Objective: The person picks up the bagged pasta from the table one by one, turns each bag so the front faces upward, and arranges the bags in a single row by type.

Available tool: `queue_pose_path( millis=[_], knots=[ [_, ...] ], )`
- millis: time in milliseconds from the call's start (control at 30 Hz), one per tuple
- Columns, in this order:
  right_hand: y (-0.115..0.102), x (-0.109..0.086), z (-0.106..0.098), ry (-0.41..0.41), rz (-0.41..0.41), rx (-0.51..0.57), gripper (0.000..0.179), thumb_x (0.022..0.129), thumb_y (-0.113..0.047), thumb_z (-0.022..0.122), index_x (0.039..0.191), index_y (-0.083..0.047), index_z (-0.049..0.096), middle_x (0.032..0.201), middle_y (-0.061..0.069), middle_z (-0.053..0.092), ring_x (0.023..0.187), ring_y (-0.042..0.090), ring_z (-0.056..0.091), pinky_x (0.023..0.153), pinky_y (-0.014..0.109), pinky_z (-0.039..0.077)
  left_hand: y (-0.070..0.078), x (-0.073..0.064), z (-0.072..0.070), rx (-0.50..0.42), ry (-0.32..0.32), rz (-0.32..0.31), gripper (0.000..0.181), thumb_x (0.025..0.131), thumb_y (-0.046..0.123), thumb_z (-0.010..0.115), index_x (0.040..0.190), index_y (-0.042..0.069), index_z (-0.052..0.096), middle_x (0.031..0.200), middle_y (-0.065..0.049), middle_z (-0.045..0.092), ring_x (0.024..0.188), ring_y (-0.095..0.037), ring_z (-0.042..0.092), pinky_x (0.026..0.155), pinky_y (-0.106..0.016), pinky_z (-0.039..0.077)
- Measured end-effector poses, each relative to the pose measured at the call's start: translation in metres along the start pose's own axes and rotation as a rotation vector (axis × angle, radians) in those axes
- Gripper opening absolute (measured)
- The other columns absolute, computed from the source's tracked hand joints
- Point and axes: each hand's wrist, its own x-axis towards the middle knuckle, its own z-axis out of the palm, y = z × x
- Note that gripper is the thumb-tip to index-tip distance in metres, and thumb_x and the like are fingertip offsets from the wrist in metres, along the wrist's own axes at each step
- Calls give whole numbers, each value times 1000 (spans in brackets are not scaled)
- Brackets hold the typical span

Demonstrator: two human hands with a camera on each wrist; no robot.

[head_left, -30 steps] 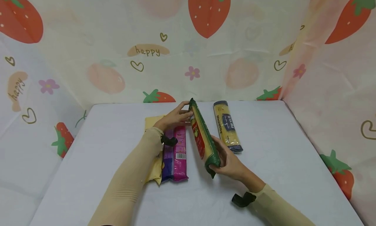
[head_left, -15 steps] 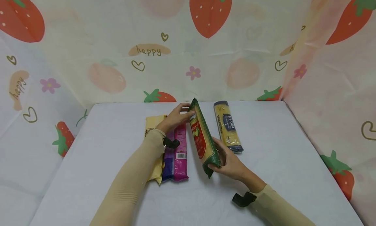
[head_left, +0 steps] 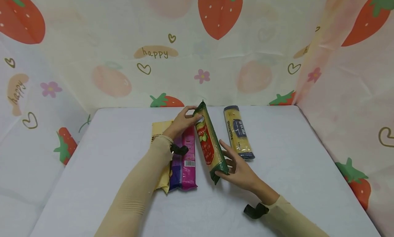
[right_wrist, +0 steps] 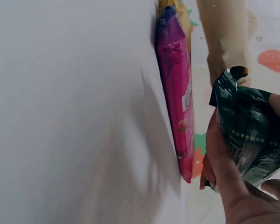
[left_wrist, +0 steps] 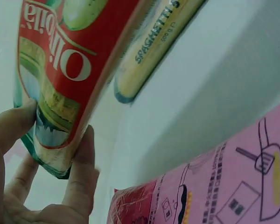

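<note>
A long pasta pack (head_left: 207, 144) with green ends and a red label is held above the table, slanting with its far end to the left. My left hand (head_left: 178, 127) grips the far end; in the left wrist view the thumb (left_wrist: 14, 122) lies across the label and the fingers are behind it. My right hand (head_left: 241, 172) holds the near green end between thumb and fingers, the index finger stretched along the side. In the right wrist view that green end (right_wrist: 252, 130) looks crinkled. Under my left wrist lies a pink and purple pack (head_left: 188, 161).
A yellow spaghetti pack (head_left: 239, 132) with dark blue ends lies on the white table (head_left: 292, 168), right of the held pack. Beside the pink pack is a yellow pack (head_left: 160, 127), partly covered by my left arm. A strawberry-print cloth (head_left: 184, 31) stands round the table.
The held pasta pack has rolled so that its red label faces up more, and shifted slightly left. My right index finger has straightened away from the pack's side.
</note>
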Motion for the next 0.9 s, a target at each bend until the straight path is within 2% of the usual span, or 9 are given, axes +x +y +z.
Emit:
queue_pose_path(
  millis=[133,233,300,467,700,900],
  knots=[
    [-1,-1,1,0,-7,-19,106,93,-2,84,174,-23,19,171,19,33,144,45,51,105,31,55,0,0,-1,-30,-25,-24,55,108,17,68,158,14,45,138,-25,65,125,-29,64,110,-46,51],
    [0,-1,1,-12,-16,22,105,94,0,82,174,-21,17,172,17,28,147,46,46,107,29,54,0,0,-2,-30,-42,-45,57,108,19,69,159,16,45,133,-21,68,116,-23,67,104,-42,52],
    [0,-1,1,-20,-20,46,104,95,1,80,174,-21,16,172,18,28,148,46,44,107,28,54,0,0,-3,-49,-66,-58,60,107,19,70,161,18,43,133,-20,68,113,-22,67,105,-42,51],
    [1,-2,1,-29,-24,77,102,97,1,78,174,-19,15,168,23,33,146,47,45,107,27,54,2,0,-9,-118,-144,-86,67,109,15,66,167,19,32,141,-20,61,117,-26,66,111,-45,49],
    [1,-2,1,-13,1,66,98,99,-2,77,174,-18,15,173,22,26,151,49,38,108,24,51,5,-2,-13,-167,-189,-172,67,111,14,60,168,30,28,140,-19,55,112,-35,68,92,-47,60],
    [-4,0,0,-25,31,43,97,99,0,76,174,-16,17,178,17,17,156,48,32,111,28,50,8,-4,-12,-153,-167,-133,68,111,7,59,168,27,28,136,-20,58,104,-26,71,87,-40,61]
  ],
)
